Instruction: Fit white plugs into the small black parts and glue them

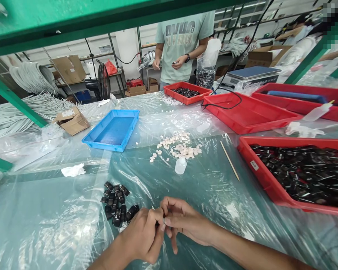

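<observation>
My left hand [143, 234] and my right hand [186, 221] meet at the bottom centre, fingertips pinched together. Between them is something small, mostly hidden by the fingers. Just left of my left hand lies a loose pile of black parts [114, 200] on the plastic-covered table. Beyond the hands stands a small translucent cup [180, 165], and right behind it many small cream-coloured pieces [183, 149] are scattered. A thin wooden stick [230, 161] lies to the right of them.
At the right is a red tray [266, 183] full of black parts. Farther back are an empty blue tray [112, 129], more red trays [242, 112] and a scale [252, 77]. A person [183, 48] stands across the table. Green frame bars [73, 26] cross overhead.
</observation>
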`<state>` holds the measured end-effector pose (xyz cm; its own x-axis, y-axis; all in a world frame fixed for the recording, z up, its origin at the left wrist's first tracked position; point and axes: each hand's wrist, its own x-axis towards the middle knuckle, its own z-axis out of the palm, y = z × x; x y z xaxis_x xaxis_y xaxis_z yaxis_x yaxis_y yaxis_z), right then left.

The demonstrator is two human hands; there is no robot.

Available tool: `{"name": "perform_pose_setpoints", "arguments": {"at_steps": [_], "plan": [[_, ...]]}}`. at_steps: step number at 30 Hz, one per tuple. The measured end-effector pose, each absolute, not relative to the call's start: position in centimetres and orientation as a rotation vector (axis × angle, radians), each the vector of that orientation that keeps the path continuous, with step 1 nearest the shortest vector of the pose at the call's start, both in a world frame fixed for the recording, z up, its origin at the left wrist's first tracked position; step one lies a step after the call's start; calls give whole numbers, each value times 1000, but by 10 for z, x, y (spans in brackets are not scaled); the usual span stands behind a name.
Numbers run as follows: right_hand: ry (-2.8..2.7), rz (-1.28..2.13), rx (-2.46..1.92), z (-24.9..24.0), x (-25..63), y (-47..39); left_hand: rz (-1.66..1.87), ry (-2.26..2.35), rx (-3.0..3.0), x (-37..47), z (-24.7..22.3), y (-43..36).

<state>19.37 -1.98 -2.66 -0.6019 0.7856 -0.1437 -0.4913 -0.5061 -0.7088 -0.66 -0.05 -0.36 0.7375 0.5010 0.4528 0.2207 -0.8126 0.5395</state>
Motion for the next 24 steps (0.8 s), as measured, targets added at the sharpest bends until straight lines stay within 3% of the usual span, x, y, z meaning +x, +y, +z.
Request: {"name": "perform_pose_setpoints", "arguments": {"at_steps": [11, 24], "plan": [[-1011, 1827, -652, -38, 212, 7, 797, 954, 2195, -17, -31, 18], [-1198, 1789, -740, -41, 214, 18, 649, 1209, 2453, -13, -1, 32]]}}
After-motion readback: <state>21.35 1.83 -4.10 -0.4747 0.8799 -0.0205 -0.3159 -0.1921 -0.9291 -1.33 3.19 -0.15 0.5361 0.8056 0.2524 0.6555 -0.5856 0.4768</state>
